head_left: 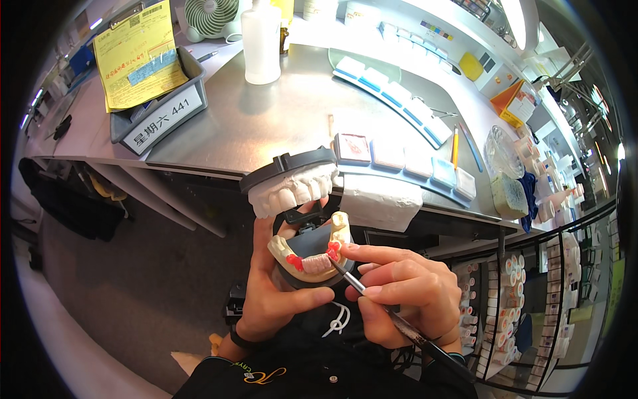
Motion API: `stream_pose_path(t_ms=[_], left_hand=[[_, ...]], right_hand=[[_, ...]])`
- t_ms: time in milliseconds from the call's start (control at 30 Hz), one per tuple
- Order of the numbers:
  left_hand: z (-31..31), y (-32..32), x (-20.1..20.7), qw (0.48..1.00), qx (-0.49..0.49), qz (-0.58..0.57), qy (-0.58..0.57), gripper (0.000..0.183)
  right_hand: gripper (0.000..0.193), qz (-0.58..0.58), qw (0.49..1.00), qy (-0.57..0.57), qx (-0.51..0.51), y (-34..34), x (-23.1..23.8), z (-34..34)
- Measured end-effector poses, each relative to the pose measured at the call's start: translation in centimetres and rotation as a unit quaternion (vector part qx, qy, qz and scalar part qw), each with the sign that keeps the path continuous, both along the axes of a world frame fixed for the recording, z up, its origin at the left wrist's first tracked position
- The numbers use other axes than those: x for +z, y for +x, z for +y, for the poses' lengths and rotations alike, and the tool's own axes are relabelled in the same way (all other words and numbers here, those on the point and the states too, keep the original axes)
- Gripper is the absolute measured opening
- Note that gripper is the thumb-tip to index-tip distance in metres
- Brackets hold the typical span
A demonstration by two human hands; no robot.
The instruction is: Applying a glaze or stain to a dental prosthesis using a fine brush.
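Observation:
My left hand (269,296) is wrapped round a hinged dental articulator with plaster models, held over my lap. Its upper plaster model (292,189) with a row of white teeth is tilted open on a black mounting plate (287,166). The lower jaw model (282,249) is cream, with red patches (294,262) on both sides of a pinkish row of front teeth (316,264). Between the fingers of my right hand (415,292) is a fine brush (389,312), its tip at the front teeth beside the right red patch. One right fingertip rests near that patch.
A metal-topped bench lies ahead. On it stand a grey bin (163,110) with yellow papers, a white bottle (262,46), a row of coloured blocks (419,161), a folded white tissue (380,201) and a sponge (509,197). Racks of small jars (512,292) stand at right.

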State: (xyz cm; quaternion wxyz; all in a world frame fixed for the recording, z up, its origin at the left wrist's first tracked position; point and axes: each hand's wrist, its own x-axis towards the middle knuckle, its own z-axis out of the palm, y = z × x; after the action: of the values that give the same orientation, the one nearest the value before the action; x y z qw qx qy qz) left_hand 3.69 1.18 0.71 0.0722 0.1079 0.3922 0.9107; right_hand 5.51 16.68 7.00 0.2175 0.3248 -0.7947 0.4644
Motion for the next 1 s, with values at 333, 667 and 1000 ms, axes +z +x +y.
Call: stream_pose_path(t_ms=[333, 667, 1000], left_hand=[[-0.01, 0.08, 0.02, 1.000, 0.014, -0.001, -0.011, 0.115], [-0.15, 0.20, 0.36, 0.999, 0.016, -0.016, -0.023, 0.118], [0.09, 0.11, -0.10, 1.000, 0.019, 0.008, -0.010, 0.116]], right_hand=[[0.019, 0.027, 0.998, -0.057, -0.009, -0.37, -0.72, -0.34], [0.021, 0.040, 0.998, -0.050, -0.009, -0.43, -0.72, -0.33], [0.023, 0.042, 0.997, -0.064, 0.006, -0.43, -0.90, -0.19]])
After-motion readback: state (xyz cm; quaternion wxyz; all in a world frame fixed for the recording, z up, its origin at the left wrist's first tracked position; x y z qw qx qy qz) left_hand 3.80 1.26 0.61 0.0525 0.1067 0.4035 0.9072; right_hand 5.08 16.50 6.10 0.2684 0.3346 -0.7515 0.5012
